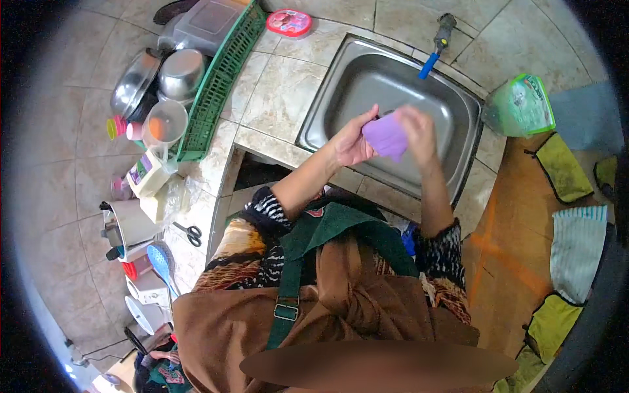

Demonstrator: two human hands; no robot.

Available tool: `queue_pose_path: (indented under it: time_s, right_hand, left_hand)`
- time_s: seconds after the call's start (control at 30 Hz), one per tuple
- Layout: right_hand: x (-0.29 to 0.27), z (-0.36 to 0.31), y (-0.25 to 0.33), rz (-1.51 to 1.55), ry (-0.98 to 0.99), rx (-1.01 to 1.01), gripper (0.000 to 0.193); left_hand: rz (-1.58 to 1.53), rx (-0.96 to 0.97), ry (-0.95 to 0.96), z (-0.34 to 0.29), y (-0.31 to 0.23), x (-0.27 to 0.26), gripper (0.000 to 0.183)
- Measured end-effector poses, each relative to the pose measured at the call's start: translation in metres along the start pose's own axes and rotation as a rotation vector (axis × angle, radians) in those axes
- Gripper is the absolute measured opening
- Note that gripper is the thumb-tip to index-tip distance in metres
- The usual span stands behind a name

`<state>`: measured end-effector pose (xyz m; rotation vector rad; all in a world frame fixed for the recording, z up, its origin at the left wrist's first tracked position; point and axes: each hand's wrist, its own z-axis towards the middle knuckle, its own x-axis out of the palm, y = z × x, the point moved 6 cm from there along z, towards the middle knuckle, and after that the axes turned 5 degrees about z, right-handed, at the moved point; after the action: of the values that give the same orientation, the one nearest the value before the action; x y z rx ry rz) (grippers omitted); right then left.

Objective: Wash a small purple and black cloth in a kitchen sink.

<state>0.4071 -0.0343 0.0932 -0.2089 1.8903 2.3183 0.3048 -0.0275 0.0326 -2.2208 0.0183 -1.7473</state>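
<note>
Over the near part of a steel sink, a small, thin purple cloth is stretched between my two hands. My left hand has its palm turned up and its thumb raised, and it grips the cloth's left side. At the cloth's upper right edge, my right hand curls its fingers in on it. Motion blurs those fingertips a little. A tap with a blue spout reaches over the sink's far rim.
Right of the sink stands a green-and-clear plastic pouch. Left lies a green basket with steel bowls. Beyond it is a red-lidded tub. Black scissors and a blue slotted spoon rest nearer me. Yellow cloths lie far right.
</note>
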Motion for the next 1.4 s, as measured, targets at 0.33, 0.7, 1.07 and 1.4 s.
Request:
queue_pose_path:
  time_s: [0.33, 0.7, 1.07, 1.4]
  right_hand:
    - [0.027, 0.001, -0.087, 1.305, -0.122, 0.278, 0.042]
    - [0.029, 0.028, -0.046, 0.982, 0.046, 0.334, 0.028]
    - [0.007, 0.030, 0.029, 1.134, 0.284, -0.163, 0.061]
    - [0.013, 0.026, 0.048, 1.512, 0.427, 0.040, 0.031]
  left_hand:
    - [0.242, 0.112, -0.185, 0.005, -0.007, 0.029, 0.041]
    - [-0.079, -0.153, -0.021, -0.005, 0.015, 0.028, 0.013]
    - [0.141, -0.050, -0.011, -0.004, 0.007, 0.088, 0.032]
    - [-0.289, -0.249, 0.139, -0.008, 0.032, 0.102, 0.016]
